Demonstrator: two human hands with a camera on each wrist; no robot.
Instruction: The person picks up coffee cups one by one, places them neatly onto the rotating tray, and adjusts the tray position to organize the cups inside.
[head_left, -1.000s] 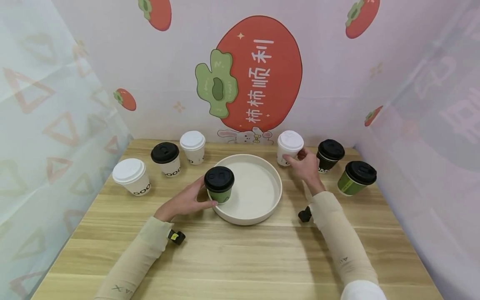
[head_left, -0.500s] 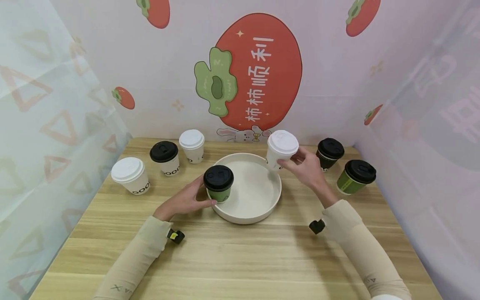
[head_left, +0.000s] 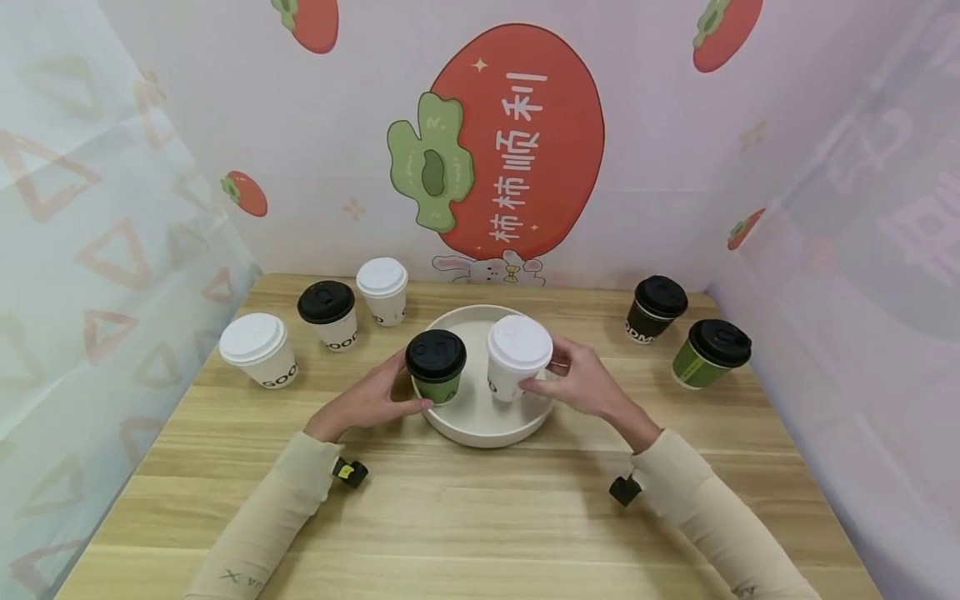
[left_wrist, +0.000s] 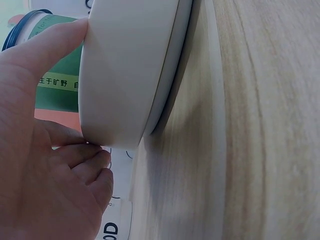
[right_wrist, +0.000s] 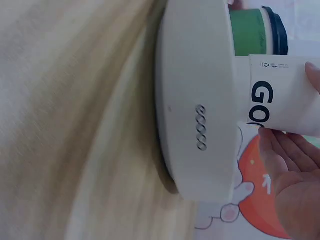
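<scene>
A round cream tray (head_left: 480, 437) sits mid-table. At its left side stands a paper cup with a green sleeve and black lid (head_left: 437, 367). My left hand (head_left: 372, 398) holds that cup, thumb in front; the thumb tip and curled fingers also lie at the tray rim (left_wrist: 117, 75). My right hand (head_left: 588, 385) grips a white paper cup with a white lid (head_left: 517, 358) from its right side, within the tray's outline. The tray wall hides this cup's base (right_wrist: 272, 95) in the right wrist view, so I cannot tell whether it touches the tray floor.
Left of the tray stand a white-lidded cup (head_left: 258, 350), a black-lidded white cup (head_left: 330, 315) and another white-lidded cup (head_left: 383, 292). To the right are a black cup (head_left: 656, 309) and a green cup with a black lid (head_left: 710, 354). Printed cloth walls border the table.
My right hand has lifted the white cup from the table behind the tray's right side and brought it left and nearer, into the tray's outline. The left hand has stayed still.
</scene>
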